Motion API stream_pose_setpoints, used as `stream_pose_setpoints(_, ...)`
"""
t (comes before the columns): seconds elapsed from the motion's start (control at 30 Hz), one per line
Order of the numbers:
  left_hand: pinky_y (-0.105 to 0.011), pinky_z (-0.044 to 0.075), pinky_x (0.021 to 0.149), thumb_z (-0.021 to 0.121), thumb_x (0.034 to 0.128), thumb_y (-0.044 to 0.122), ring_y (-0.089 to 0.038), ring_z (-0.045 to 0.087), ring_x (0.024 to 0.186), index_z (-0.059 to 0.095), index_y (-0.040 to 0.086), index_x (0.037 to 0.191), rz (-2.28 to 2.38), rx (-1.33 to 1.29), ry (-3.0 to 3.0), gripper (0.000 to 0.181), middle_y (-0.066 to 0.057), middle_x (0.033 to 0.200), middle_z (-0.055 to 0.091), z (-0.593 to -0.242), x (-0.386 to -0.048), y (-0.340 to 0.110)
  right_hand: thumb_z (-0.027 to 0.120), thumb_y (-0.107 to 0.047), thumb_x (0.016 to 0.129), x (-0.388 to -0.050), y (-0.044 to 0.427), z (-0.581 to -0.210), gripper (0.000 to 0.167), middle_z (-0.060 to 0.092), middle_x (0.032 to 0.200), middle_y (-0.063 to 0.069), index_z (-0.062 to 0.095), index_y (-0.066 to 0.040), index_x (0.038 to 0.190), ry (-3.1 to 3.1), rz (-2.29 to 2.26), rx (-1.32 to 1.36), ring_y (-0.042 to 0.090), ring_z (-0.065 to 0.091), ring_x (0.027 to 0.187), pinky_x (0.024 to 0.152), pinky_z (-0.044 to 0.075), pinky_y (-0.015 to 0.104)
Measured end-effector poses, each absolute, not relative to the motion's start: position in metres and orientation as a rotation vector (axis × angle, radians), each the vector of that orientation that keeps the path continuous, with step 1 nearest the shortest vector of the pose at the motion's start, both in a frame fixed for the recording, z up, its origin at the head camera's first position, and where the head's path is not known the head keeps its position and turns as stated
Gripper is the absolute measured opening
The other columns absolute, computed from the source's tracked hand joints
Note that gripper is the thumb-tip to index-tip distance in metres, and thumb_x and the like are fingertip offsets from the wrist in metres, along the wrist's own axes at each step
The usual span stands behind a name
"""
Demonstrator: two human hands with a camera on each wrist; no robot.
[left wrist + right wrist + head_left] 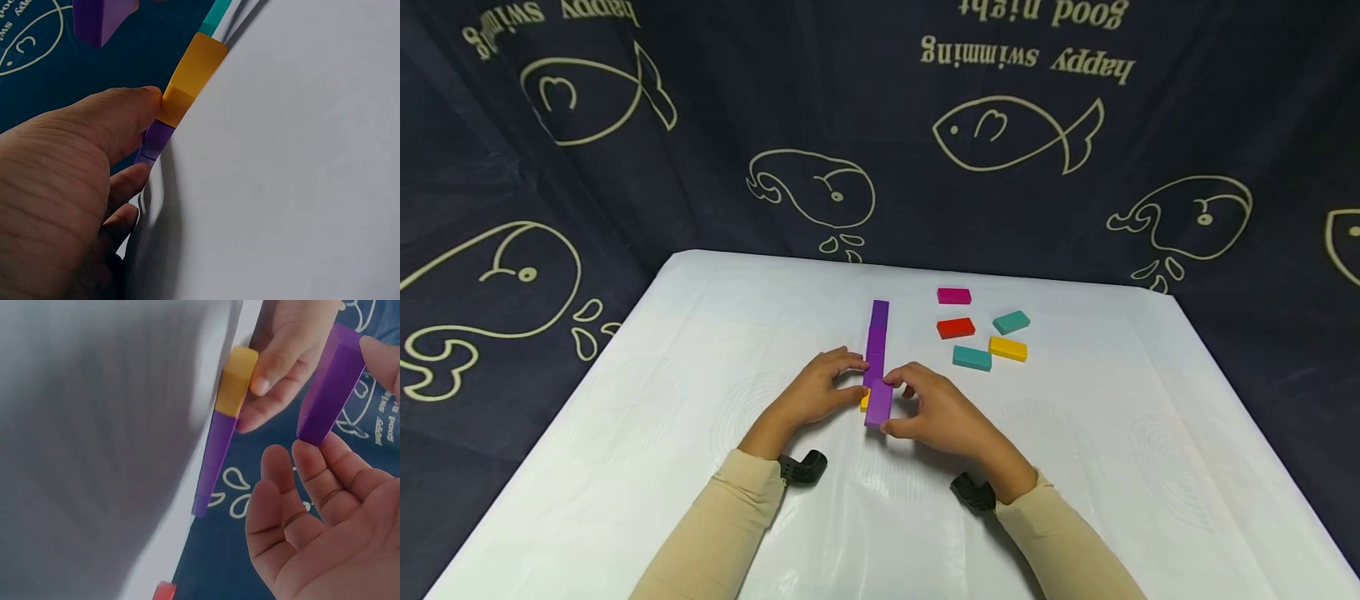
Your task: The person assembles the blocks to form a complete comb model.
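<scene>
right hand pinching purple block, left hand relaxed against yellow block, dark cloth reading "happy swimming", "good night" upside-down

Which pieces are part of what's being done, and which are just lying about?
Seemingly in use:
purple block held in the right hand
row of purple blocks
yellow block at its near end, beside the left hand

Probably just lying about:
magenta block
red block
farther teal block
nearer teal block
loose yellow block
</scene>
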State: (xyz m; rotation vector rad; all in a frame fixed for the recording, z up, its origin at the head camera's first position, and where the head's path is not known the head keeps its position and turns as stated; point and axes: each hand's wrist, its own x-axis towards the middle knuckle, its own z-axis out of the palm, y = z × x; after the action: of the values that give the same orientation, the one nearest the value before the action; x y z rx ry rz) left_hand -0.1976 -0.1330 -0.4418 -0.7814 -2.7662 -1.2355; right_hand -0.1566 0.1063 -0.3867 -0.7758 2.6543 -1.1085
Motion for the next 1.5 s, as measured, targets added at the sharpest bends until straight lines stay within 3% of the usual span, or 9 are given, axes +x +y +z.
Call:
stream_pose_setpoints(0.37, -0.058, 0.025, 0.115, 0.073, 0.0878, 0.019, -0.039, 0.036, 0.140, 0.066, 0.006, 0.125, -1.240, -0.799, -2.749, 0.039, -0.014, 0.138, 0.057, -0.440, -0.196, -0.133, 0.083, -0.025, 0.079, -0.153, 0.100, -0.393, 0.051, 0.060, 0.114, -0.007, 0.062, -0.014, 0.124, 2.636, -1.024, -0.902, 0.020, 0.059, 0.101, 0.087, 0.051, 0.034)
stream_pose_setpoints(0.73, -0.057, 0.024, 0.115, 0.073, 0.0887, 0.022, -0.038, 0.035, 0.141, 0.066, 0.008, 0.126, -1.236, -0.760, -2.789, 0.040, -0.013, 0.140, 0.055, -0.437, -0.194, -0.132, 0.082, -0.029, 0.079, -0.150, 0.097, -0.399, 0.050, 0.059, 0.111, -0.007, 0.062, -0.015, 0.122, 2.601, -0.914, -0.909, 0.014, 0.056, 0.101, 0.094, 0.049, 0.033)
stream_pose_setpoints(1.07, -0.059, 0.024, 0.115, 0.073, 0.0890, 0.023, -0.038, 0.034, 0.142, 0.066, 0.009, 0.127, -1.226, -0.735, -2.816, 0.040, -0.013, 0.142, 0.054, -0.437, -0.194, -0.132, 0.083, -0.029, 0.079, -0.147, 0.093, -0.404, 0.053, 0.061, 0.120, -0.002, 0.063, -0.012, 0.125, 2.636, -0.786, -0.935, 0.014, 0.055, 0.113, 0.105, 0.044, 0.037)
stream_pose_setpoints(1.5, -0.058, 0.025, 0.115, 0.072, 0.0889, 0.023, -0.038, 0.035, 0.141, 0.066, 0.009, 0.126, -1.225, -0.743, -2.813, 0.041, -0.013, 0.142, 0.054, -0.436, -0.194, -0.132, 0.085, -0.030, 0.078, -0.146, 0.090, -0.405, 0.055, 0.062, 0.115, 0.000, 0.063, -0.010, 0.124, 2.685, -0.703, -0.936, 0.015, 0.056, 0.105, 0.100, 0.048, 0.037)
